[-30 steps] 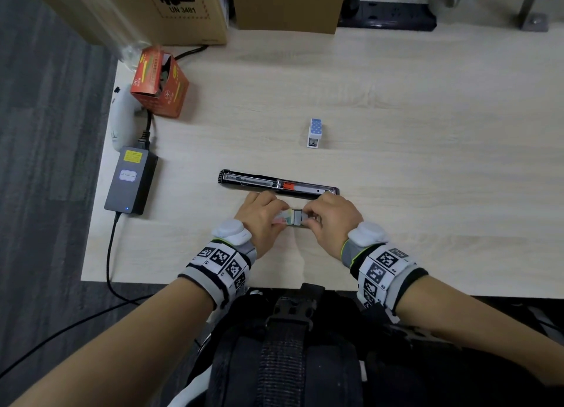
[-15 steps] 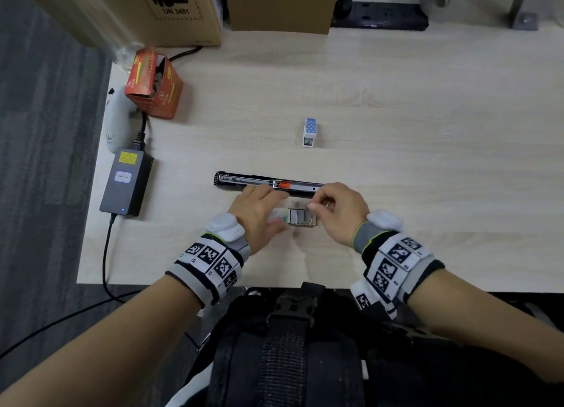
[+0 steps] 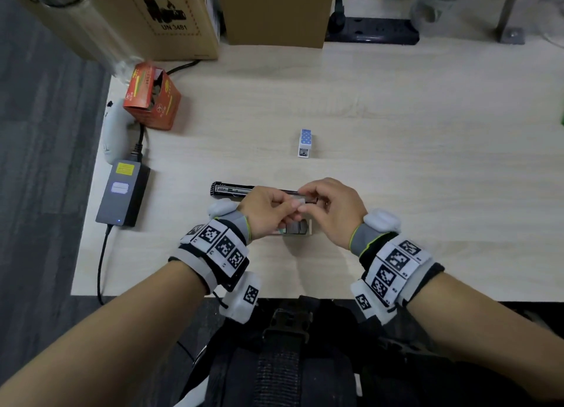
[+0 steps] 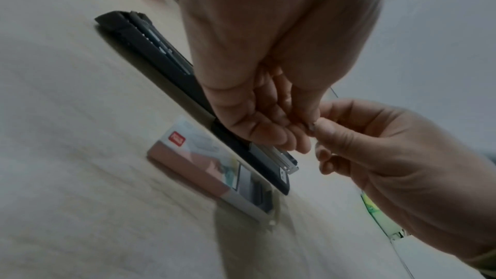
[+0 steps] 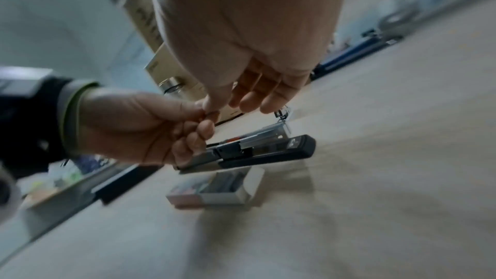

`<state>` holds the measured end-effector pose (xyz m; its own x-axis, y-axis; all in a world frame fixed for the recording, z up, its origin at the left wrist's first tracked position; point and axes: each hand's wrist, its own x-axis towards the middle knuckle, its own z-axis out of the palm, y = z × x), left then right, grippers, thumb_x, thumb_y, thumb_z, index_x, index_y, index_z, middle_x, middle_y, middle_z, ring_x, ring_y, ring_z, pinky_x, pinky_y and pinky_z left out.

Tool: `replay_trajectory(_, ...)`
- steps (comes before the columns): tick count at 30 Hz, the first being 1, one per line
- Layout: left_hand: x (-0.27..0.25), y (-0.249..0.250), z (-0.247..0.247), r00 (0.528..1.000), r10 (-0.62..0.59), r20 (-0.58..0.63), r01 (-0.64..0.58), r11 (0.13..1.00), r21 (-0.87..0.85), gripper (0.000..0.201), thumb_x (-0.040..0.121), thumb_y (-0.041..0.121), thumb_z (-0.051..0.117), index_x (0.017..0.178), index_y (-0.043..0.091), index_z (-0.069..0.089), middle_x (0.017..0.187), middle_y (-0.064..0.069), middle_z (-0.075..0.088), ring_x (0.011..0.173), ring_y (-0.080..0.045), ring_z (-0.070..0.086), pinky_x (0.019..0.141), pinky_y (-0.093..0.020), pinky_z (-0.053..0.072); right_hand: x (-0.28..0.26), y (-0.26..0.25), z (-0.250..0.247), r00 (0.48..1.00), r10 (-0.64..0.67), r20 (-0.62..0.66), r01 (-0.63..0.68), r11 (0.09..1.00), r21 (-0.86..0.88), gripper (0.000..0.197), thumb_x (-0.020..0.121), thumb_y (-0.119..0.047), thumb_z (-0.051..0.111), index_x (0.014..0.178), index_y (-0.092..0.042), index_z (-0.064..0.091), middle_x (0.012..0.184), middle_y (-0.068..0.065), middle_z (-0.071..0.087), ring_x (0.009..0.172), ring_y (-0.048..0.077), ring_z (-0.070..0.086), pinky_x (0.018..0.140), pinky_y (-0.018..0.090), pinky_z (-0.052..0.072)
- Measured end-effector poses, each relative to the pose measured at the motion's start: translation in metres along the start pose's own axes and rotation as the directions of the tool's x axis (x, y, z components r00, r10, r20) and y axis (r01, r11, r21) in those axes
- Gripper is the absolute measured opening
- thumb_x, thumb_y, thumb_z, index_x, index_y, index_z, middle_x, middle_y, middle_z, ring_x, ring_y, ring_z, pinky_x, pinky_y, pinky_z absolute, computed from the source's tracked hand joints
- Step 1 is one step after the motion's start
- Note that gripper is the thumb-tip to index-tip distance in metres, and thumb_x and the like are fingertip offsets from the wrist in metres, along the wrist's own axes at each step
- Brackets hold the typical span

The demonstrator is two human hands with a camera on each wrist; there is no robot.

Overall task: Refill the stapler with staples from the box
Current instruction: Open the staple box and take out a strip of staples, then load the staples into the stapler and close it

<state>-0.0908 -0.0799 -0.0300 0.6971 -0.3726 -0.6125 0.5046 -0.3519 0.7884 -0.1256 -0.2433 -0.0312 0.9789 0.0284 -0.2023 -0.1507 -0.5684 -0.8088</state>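
Observation:
The black stapler (image 3: pixel 229 190) lies opened flat on the table, its metal staple channel (image 5: pixel 264 135) facing up. Just in front of it sits the small staple box (image 3: pixel 295 227), slid open with grey staples showing (image 4: pixel 252 188). My left hand (image 3: pixel 288 206) and right hand (image 3: pixel 305 206) meet a little above the box. Thumb and fingertips of both pinch a small dark strip of staples (image 4: pixel 311 127), mostly hidden by the fingers. The same pinch shows in the right wrist view (image 5: pixel 208 113), above the stapler (image 5: pixel 268 152).
A small blue-and-white box (image 3: pixel 305 142) stands beyond the stapler. At the left are an orange carton (image 3: pixel 152 98), a grey power adapter (image 3: pixel 122 193) and its cable. Cardboard boxes (image 3: pixel 171 16) and a power strip (image 3: pixel 372 34) line the back. The table edge (image 3: pixel 290 296) is close in front.
Both hands have lifted off the staple box and come together above it, pinching a strip of staples. The box stays on the table; the stapler has not moved.

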Motion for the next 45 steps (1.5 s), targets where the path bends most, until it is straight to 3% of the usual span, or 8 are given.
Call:
replay_trajectory(6, 0.003, 0.005, -0.012, 0.984, 0.156, -0.086, -0.122, 0.944, 0.306, 0.015, 0.087, 0.031, 0.062, 0.079, 0.022, 0.071, 0.071, 0.003, 0.070, 0.063, -0.007, 0.062, 0.057, -0.019, 0.047, 0.008, 0.006, -0.001, 0.993, -0.114, 0.017, 0.115, 0.968, -0.223, 0.006, 0.085, -0.021, 0.065, 0.090, -0.020, 0.068, 0.086, -0.008, 0.053, 0.079, 0.012, 0.050, 0.069, 0.024, 0.037)
replay_trajectory(9, 0.010, 0.000, -0.034, 0.897, 0.380, -0.225, -0.153, 0.746, 0.649, 0.020, 0.080, 0.036, 0.067, 0.098, 0.026, 0.068, 0.094, 0.004, 0.068, 0.085, -0.015, 0.056, 0.075, -0.029, 0.046, 0.016, 0.011, 0.000, 0.992, -0.115, -0.046, 0.097, 0.951, -0.294, 0.007, 0.085, -0.023, 0.066, 0.091, -0.020, 0.068, 0.091, 0.001, 0.060, 0.085, 0.021, 0.053, 0.072, 0.026, 0.036)
replay_trajectory(12, 0.020, -0.010, -0.048, 0.920, 0.375, -0.111, -0.118, 0.535, 0.837, 0.042, 0.076, 0.041, 0.068, 0.115, 0.031, 0.057, 0.114, 0.002, 0.060, 0.105, -0.024, 0.052, 0.091, -0.041, 0.042, 0.021, 0.014, 0.009, 0.994, -0.111, -0.023, 0.095, 0.928, -0.360, 0.011, 0.085, -0.025, 0.067, 0.092, -0.018, 0.069, 0.092, 0.006, 0.062, 0.088, 0.028, 0.054, 0.074, 0.031, 0.038)
replay_trajectory(24, 0.023, -0.024, -0.048, 0.931, 0.357, -0.069, -0.182, 0.622, 0.762, 0.026, 0.080, 0.035, 0.066, 0.105, 0.030, 0.066, 0.101, 0.003, 0.065, 0.092, -0.021, 0.056, 0.082, -0.041, 0.047, 0.027, 0.010, 0.021, 0.994, -0.072, 0.081, 0.099, 0.899, -0.427, 0.012, 0.084, -0.021, 0.066, 0.094, -0.016, 0.069, 0.091, 0.007, 0.063, 0.086, 0.031, 0.056, 0.073, 0.037, 0.042)
replay_trajectory(32, 0.026, -0.028, -0.048, 0.931, 0.358, -0.077, -0.175, 0.618, 0.767, 0.026, 0.080, 0.038, 0.065, 0.105, 0.033, 0.065, 0.101, 0.004, 0.065, 0.093, -0.021, 0.056, 0.082, -0.042, 0.048, 0.028, 0.010, 0.020, 0.998, -0.013, 0.065, 0.037, 0.927, -0.372, 0.029, 0.079, -0.024, 0.073, 0.107, -0.017, 0.068, 0.103, 0.008, 0.065, 0.098, 0.030, 0.055, 0.086, 0.040, 0.042)
replay_trajectory(37, 0.027, -0.027, -0.049, 0.932, 0.358, -0.060, -0.183, 0.608, 0.773, 0.026, 0.080, 0.038, 0.065, 0.106, 0.031, 0.065, 0.101, 0.002, 0.066, 0.092, -0.021, 0.057, 0.082, -0.042, 0.048, 0.021, 0.019, 0.019, 0.995, -0.104, -0.012, 0.090, 0.912, -0.399, 0.015, 0.072, -0.020, 0.079, 0.084, -0.016, 0.072, 0.095, 0.005, 0.064, 0.086, 0.030, 0.056, 0.075, 0.036, 0.042)
replay_trajectory(42, 0.026, -0.027, -0.048, 0.927, 0.373, -0.051, -0.199, 0.601, 0.774, 0.027, 0.079, 0.037, 0.067, 0.105, 0.030, 0.066, 0.101, 0.001, 0.066, 0.092, -0.023, 0.057, 0.081, -0.042, 0.048, 0.018, 0.024, 0.024, 0.992, -0.120, -0.022, 0.100, 0.902, -0.421, 0.013, 0.073, -0.020, 0.078, 0.084, -0.014, 0.072, 0.095, 0.005, 0.064, 0.087, 0.030, 0.056, 0.076, 0.033, 0.037)
replay_trajectory(45, 0.022, -0.028, -0.045, 0.872, 0.487, -0.043, -0.259, 0.534, 0.805, 0.037, 0.076, 0.038, 0.070, 0.110, 0.026, 0.062, 0.105, -0.001, 0.062, 0.095, -0.025, 0.055, 0.082, -0.040, 0.045, 0.015, 0.023, 0.019, 0.983, -0.164, -0.077, 0.121, 0.910, -0.396, 0.009, 0.075, -0.017, 0.075, 0.081, -0.014, 0.069, 0.090, 0.004, 0.061, 0.083, 0.027, 0.054, 0.071, 0.033, 0.040)
